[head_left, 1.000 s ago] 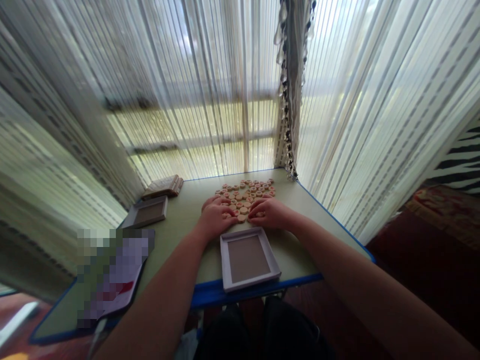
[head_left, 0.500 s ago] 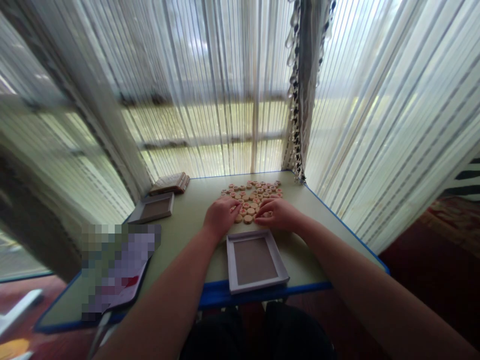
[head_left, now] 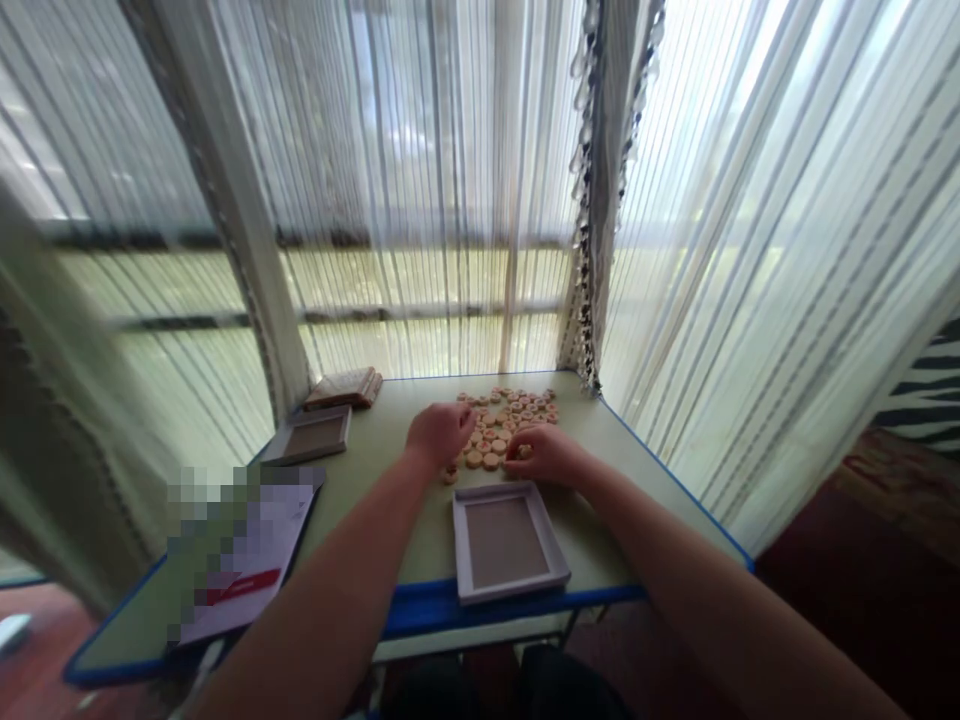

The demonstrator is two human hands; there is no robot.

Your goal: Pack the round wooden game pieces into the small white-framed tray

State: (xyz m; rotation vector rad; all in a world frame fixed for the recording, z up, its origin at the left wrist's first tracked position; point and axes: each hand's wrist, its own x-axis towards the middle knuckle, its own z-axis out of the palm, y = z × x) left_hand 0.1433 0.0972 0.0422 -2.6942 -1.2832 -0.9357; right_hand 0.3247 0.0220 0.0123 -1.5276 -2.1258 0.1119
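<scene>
Many round wooden Chinese chess pieces (head_left: 490, 461), some with red marks, lie spread on the table top. At the left of this group is my left hand (head_left: 441, 432), its fingers curled in; whatever they hold is hidden. A few pieces (head_left: 450, 474) lie apart from the group, just below that wrist. My right hand (head_left: 553, 455) rests low at the group's right edge, its fingers bent around Chinese chess pieces (head_left: 525, 452) partly visible under them. Between my forearms, near the front edge, sits a shallow open box (head_left: 463, 550).
A second shallow box (head_left: 343, 432) lies at the back left, with a worn book (head_left: 343, 388) behind it. A pinkish flat item (head_left: 247, 590), partly blurred out, lies at the left. Blue edging (head_left: 420, 608) borders the table; sheer curtains (head_left: 420, 250) hang behind it.
My left hand's fingers have curled in more, and a few pieces now show below its wrist. My right hand's fingers have bent further around pieces. The head view has shifted slightly upward.
</scene>
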